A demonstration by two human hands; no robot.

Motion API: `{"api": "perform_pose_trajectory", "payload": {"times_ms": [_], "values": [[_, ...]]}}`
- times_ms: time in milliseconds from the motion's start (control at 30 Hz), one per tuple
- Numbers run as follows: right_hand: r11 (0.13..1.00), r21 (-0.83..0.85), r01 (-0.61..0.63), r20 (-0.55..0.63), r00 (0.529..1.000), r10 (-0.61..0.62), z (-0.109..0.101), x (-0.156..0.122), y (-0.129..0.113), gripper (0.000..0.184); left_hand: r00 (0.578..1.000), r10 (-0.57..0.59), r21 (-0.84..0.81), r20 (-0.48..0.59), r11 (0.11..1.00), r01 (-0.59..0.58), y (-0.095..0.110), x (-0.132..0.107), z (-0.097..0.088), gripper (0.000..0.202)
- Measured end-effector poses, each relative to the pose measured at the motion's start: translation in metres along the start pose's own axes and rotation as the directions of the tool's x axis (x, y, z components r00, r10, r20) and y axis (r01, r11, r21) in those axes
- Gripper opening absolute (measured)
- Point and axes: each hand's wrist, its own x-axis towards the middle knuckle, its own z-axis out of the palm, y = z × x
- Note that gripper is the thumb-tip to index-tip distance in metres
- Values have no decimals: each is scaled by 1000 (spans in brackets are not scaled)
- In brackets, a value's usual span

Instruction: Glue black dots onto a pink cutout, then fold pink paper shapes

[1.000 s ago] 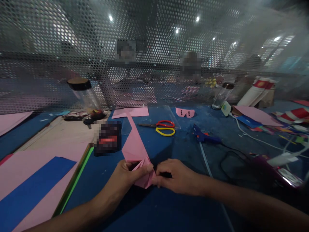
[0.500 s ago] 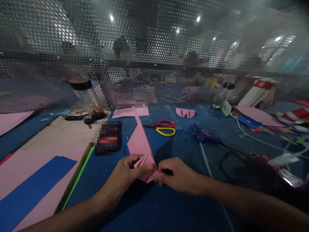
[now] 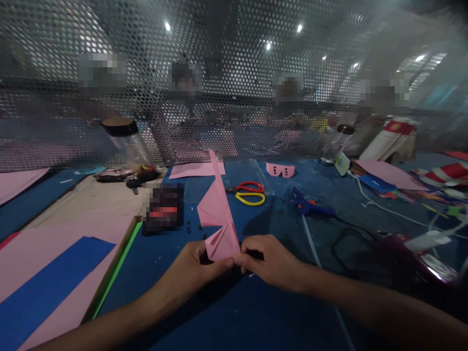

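Observation:
A folded pink paper piece stands tilted up between my hands, with a long narrow strip at its far end and pleats near me. My left hand is closed on its near left edge, thumb along the bottom. Thumb and forefinger of my right hand pinch the lower right corner. Past the paper lie scissors with one red and one yellow handle, their blades partly hidden behind it. A small pink paper cut-out with black squares rests farther back.
A blue glue gun with a cable lies to the right. On the left are a pixelated dark object, a lidded jar and pink sheets under a blue strip. A perforated metal screen stands behind; people show through it.
The pink paper has tipped upward and its pleated part has opened out more. My left thumb has slid down to its bottom edge. My right hand has hardly moved.

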Motion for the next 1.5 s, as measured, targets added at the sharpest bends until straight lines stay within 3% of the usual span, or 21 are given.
{"api": "perform_pose_trajectory", "payload": {"times_ms": [1033, 1500], "values": [[996, 89, 30, -45, 999, -26, 0, -2, 4, 24, 996, 51, -1, 70, 999, -51, -12, 2, -6, 28], [997, 78, 23, -47, 999, -19, 0, -1, 6, 23, 994, 75, -53, 83, 996, -71, -4, 1, -9, 27]]}}
